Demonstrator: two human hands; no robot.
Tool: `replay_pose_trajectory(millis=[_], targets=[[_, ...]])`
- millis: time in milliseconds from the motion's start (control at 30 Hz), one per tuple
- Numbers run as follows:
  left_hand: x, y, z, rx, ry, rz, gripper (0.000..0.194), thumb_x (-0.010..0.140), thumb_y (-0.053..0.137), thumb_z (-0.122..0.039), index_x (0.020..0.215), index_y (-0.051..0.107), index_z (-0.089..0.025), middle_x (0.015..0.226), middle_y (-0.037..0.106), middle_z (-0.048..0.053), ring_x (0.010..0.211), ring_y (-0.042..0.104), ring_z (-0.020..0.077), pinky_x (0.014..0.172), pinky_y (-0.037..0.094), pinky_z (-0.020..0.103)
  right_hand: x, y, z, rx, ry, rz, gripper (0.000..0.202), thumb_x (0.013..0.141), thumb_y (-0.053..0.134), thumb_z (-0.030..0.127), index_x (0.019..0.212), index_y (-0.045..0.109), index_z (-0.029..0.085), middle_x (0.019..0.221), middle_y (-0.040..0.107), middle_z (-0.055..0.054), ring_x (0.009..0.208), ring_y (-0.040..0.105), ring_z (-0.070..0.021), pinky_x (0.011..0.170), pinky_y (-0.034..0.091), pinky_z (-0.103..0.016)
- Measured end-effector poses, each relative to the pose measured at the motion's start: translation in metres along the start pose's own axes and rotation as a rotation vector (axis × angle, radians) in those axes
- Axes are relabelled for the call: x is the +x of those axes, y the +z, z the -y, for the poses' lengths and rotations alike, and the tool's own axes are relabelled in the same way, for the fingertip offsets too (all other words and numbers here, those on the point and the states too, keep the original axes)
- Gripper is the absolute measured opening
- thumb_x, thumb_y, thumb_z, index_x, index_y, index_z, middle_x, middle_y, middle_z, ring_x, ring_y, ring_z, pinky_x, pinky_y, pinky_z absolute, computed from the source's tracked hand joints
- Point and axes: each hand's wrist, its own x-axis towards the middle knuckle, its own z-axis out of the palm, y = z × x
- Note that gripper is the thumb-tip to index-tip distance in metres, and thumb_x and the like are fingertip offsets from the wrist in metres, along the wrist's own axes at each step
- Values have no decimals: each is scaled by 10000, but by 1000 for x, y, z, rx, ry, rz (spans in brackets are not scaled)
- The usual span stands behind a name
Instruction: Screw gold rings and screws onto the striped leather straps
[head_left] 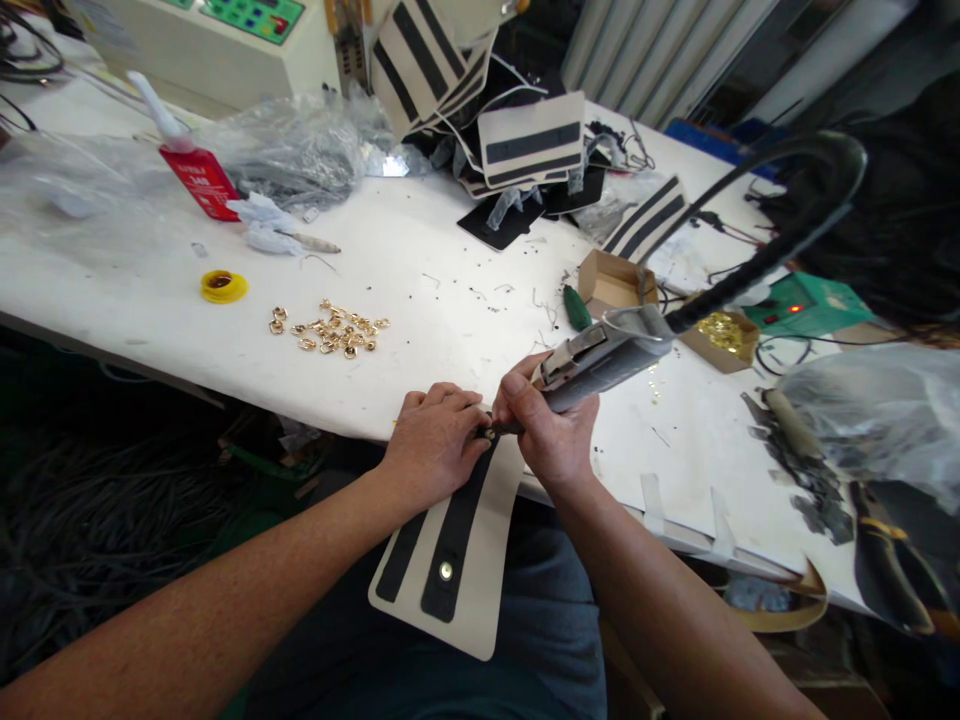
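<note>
My right hand [553,430] is closed around a corded electric screwdriver [611,350], its tip pointing left and down toward a beige panel with black strips [480,560]. The panel lies from the table's front edge down over my lap. My left hand [435,440] holds the panel's upper end, its fingers pressed together beside the screwdriver tip. A small brass-coloured fitting [490,434] shows between the two hands on a black strip. Near the strip's lower end sits a round gold stud [445,571]. The exact contact at the tip is partly hidden by fingers.
Small gold hardware pieces [337,328] lie left of my hands, near a yellow ring-shaped roll [223,287] and a red bottle [199,180]. More striped panels [532,140] pile up at the back. Small cardboard boxes [616,283] and pliers [892,560] are on the right.
</note>
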Motion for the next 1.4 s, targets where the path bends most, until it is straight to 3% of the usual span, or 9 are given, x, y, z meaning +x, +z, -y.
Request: replay_pose_trajectory(millis=[700, 1000, 1400], targets=[[0, 0, -1, 20, 4, 12, 195, 949, 649, -362, 1111, 714, -274, 1340, 692, 33, 1297, 529, 312, 950, 426, 516, -2, -2, -2, -18, 10, 24, 365, 837, 799, 494, 716, 618, 202, 642, 575, 16, 555, 540, -131, 517, 468, -277], [1, 3, -2, 57, 0, 11, 214, 946, 639, -379, 1128, 705, -289, 1368, 678, 17, 1290, 516, 321, 931, 415, 518, 0, -3, 4, -52, -14, 103, 300, 861, 752, 386, 684, 604, 195, 632, 579, 8, 547, 536, -132, 518, 467, -286], [4, 3, -8, 102, -8, 21, 240, 978, 580, -421, 1090, 717, -259, 1263, 704, 48, 1247, 532, 324, 888, 415, 506, -2, -11, -9, -69, -84, 142, 322, 837, 768, 487, 766, 588, 229, 643, 588, 16, 553, 549, -144, 515, 513, -304]])
